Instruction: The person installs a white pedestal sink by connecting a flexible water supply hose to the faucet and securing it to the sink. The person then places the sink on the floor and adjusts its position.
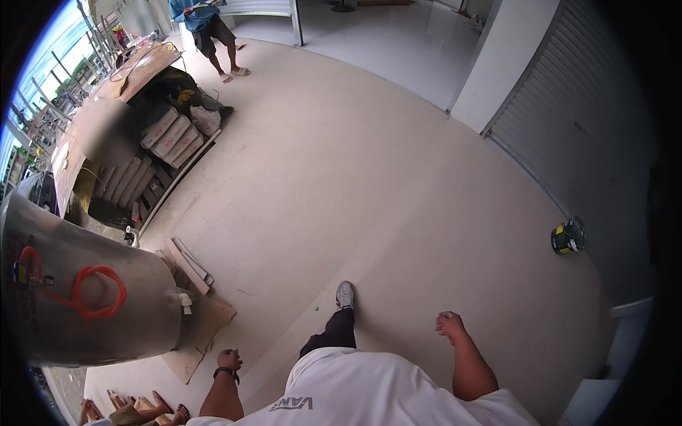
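My left hand (229, 359), with a dark band at the wrist, hangs beside my body with its fingers curled in. It is nearest to the flattened cardboard (202, 334) by the big metal tank (92, 312), without touching either. My right hand (449, 325) is held out over the bare floor, its fingers loosely folded into the palm. Neither hand shows anything in it. One grey shoe (345, 295) of mine is stepped forward on the pale floor (398, 213).
An orange hose (99, 292) is coiled on the tank; wood strips (188, 266) lie beside it. Stacked bags (174, 138) sit under a board-topped bench. A person (213, 35) stands far left; other people's feet (163, 405) show lower left. A dark bucket (568, 236) stands by the shutter (568, 121).
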{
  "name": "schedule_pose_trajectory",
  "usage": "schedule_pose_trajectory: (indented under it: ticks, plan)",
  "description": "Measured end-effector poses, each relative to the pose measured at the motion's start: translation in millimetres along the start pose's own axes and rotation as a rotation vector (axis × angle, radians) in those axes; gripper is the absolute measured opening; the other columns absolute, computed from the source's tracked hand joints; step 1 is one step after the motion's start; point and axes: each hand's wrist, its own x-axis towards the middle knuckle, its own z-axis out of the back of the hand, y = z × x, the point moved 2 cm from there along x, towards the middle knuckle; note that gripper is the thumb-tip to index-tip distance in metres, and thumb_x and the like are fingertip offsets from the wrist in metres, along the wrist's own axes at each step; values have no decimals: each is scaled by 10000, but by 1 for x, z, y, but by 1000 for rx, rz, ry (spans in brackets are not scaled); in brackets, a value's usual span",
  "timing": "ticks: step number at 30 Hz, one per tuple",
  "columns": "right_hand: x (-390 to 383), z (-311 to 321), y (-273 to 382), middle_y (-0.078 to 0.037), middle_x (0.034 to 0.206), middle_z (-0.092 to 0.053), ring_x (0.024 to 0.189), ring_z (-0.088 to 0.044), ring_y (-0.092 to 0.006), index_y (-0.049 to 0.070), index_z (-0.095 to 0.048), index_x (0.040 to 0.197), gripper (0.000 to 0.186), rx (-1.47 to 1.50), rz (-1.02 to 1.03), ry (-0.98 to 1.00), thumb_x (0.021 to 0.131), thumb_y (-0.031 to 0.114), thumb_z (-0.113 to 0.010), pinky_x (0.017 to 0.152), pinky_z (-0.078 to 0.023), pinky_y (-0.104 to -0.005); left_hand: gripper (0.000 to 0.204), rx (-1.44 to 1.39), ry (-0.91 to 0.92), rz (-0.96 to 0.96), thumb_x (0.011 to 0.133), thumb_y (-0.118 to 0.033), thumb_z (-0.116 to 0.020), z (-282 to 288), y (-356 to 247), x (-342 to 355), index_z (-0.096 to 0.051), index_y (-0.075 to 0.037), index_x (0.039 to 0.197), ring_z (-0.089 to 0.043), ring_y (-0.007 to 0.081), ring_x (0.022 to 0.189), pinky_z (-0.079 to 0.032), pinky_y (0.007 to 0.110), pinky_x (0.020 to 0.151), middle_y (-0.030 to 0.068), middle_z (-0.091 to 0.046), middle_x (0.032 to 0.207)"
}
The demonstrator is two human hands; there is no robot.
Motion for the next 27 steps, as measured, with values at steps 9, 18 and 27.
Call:
schedule_pose_trajectory:
  ticks: [9,18,27]
  plan:
    - [26,76,-24,-178,969,-717,745,-730,-299,-22,-686,1136,361,82,-489,-85,943,280,-729,626,-588,-439,520,439,438,-597,974,-328,-695,-306,-464,-125,-599,49,1320,-747,262,930,-588,373,808,206,-746,1113]
    - [202,107,59,-164,965,-709,758,-725,-317,0,-680,1122,337,202,-557,50,941,278,-738,633,-575,-467,493,530,358,-799,979,-304,-704,-485,-709,-127,-609,48,1310,-754,232,872,-597,344,764,190,-754,1075]
    - [474,376,469,-96,870,-672,671,-683,-191,-14,-661,1119,334,40,3,-240,935,259,-721,585,-548,-349,415,1333,589,-433,1069,-407,-478,-573,-699,-51,-715,-70,1114,-759,240,826,-604,398,785,119,-776,1013]
